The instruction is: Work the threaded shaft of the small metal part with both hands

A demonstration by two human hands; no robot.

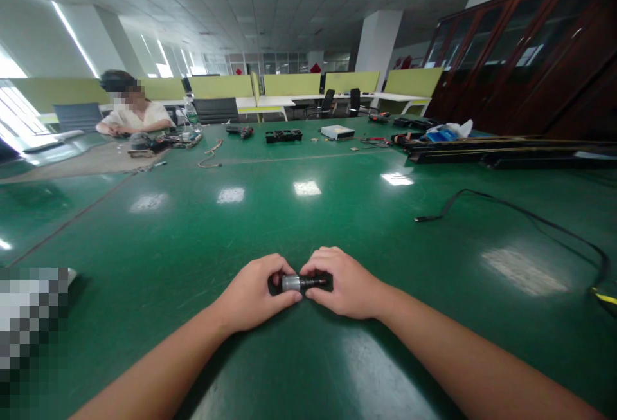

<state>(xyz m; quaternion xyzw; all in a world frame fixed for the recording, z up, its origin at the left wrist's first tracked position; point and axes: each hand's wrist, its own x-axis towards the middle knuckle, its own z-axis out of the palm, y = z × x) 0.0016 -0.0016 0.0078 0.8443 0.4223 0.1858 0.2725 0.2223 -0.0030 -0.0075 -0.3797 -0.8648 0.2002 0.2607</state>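
Observation:
A small cylinder, silver on its left part and black on its right, lies level just above or on the green table. My left hand is closed round its silver end, thumb in front and fingers behind. My right hand is closed round its dark, narrower end, with the thumb near the middle. The fingertips of the two hands almost meet. Parts of the cylinder's ends are hidden in the palms.
A black cable curves over the right side. Across the back are a drill, a black bracket, a silver box and long dark rails. A person sits at the far left. A blurred object is near left.

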